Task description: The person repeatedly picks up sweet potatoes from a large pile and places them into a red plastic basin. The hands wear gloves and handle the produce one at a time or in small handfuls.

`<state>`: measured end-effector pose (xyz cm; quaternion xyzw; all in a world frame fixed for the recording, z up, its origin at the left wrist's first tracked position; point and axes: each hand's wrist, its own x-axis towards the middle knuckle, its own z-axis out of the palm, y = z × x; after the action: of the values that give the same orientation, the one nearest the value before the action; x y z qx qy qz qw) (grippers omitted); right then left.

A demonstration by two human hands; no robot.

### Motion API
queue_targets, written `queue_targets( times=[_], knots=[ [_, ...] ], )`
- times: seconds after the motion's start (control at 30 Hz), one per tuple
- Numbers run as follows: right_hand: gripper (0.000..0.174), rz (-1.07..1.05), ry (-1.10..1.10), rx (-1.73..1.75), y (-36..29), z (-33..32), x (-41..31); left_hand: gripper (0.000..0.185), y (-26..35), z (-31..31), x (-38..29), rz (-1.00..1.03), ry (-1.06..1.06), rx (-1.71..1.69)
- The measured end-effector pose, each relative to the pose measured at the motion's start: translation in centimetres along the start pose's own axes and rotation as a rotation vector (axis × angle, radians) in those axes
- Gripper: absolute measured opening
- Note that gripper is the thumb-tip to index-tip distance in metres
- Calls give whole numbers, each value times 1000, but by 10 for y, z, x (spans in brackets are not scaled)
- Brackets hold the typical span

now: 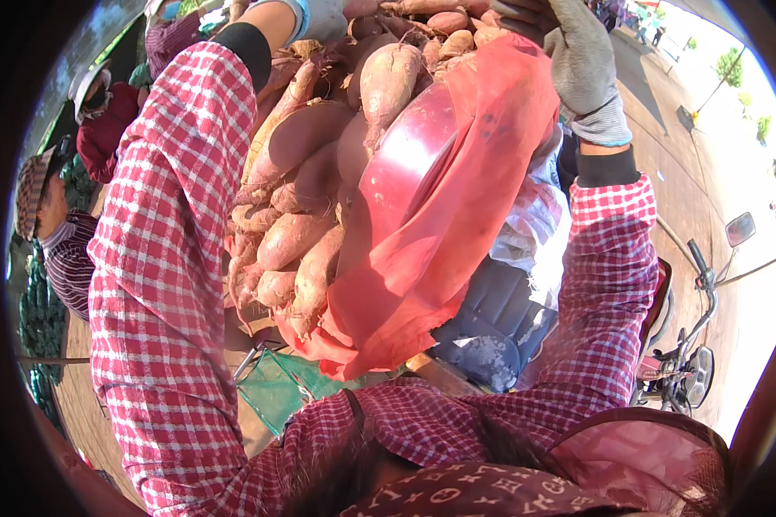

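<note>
Sweet potatoes [391, 81], reddish and soil-dusted, lie heaped before me, several with thin roots. My left hand [323, 18], in a grey glove with a blue cuff, is at the heap's far edge; the top of the picture cuts off its fingers. At the upper right, my right hand [579, 71] wears a soiled grey glove and is closed around the top edge of a red sheet [440, 220]. The sheet drapes down along the heap's right side. A shiny red curved surface [414, 148] shows between the sheet and the sweet potatoes.
Below the sheet is a dark blue padded seat [491, 323], with white plastic sacking [537, 232] above it. Green netting [291, 388] hangs at lower centre. A motorbike's handlebar [701, 310] stands right. People in hats [55, 239] are at left, near stacked green sacks [42, 310].
</note>
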<state>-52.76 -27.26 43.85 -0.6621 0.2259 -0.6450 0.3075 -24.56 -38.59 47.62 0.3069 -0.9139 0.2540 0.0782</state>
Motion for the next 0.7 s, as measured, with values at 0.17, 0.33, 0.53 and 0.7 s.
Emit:
queue_targets(
  times=[0.17, 0.33, 0.53, 0.7],
  knots=[
    [31, 37, -80, -391, -24, -10, 32, 37, -1, 14, 0, -22, 68, -60],
    [27, 298, -302, -991, -47, 19, 66, 38, -5, 14, -9, -73, 90, -83],
    [36, 128, -584, -1187, 42, -96, 118, 39, 0, 12, -2, -79, 151, -141],
    [39, 203, -373, -1422, 46, -86, 112, 40, -3, 13, -9, -96, 168, -141]
  ],
)
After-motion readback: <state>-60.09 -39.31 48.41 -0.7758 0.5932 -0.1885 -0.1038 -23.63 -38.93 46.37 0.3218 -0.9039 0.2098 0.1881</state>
